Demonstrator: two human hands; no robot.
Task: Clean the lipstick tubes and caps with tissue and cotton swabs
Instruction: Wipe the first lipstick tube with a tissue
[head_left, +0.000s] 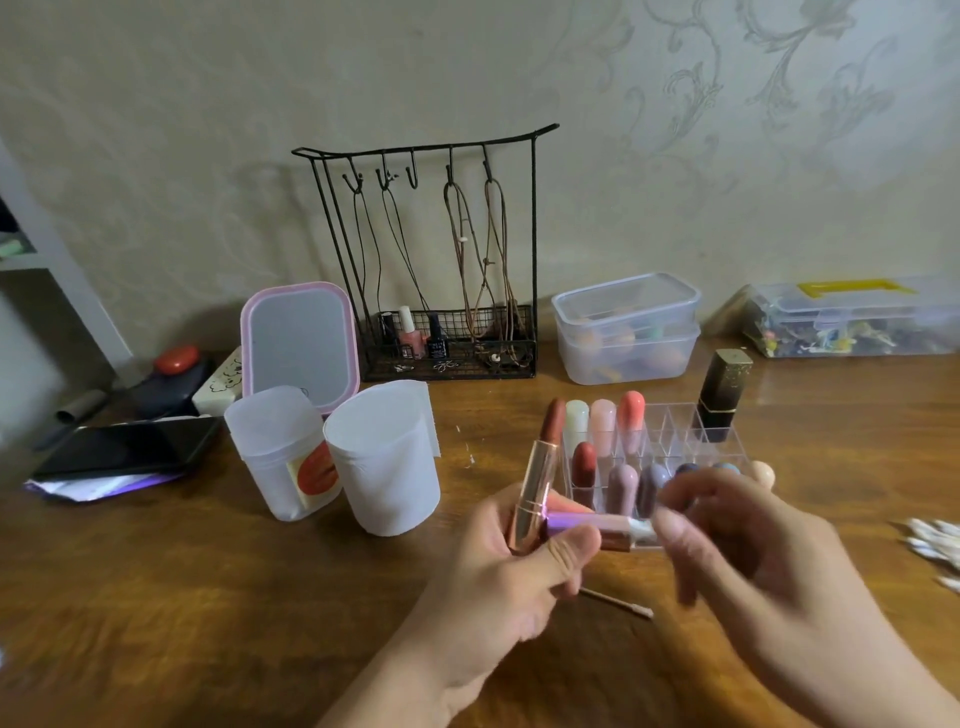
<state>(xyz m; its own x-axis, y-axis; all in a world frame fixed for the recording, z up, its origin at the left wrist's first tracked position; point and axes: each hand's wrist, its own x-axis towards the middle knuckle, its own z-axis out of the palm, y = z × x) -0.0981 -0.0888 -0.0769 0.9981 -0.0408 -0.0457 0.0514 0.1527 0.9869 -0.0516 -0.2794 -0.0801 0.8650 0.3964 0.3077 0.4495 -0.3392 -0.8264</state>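
Lipstick gripped at lower centre of the frame

The left hand (511, 564) curls round an open lipstick (540, 480); the blurred right hand (727, 540) pinches a cotton swab (641, 529) against it. Behind stands the clear organizer (670, 441); tissue roll (384, 457) left. Labels unreadable.

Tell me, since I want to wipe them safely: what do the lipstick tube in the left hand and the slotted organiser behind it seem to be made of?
The lipstick tube looks like rose-gold metal or metallised plastic, glossy with bright highlights. The organiser seems clear acrylic or hard plastic; the table shows through its walls.
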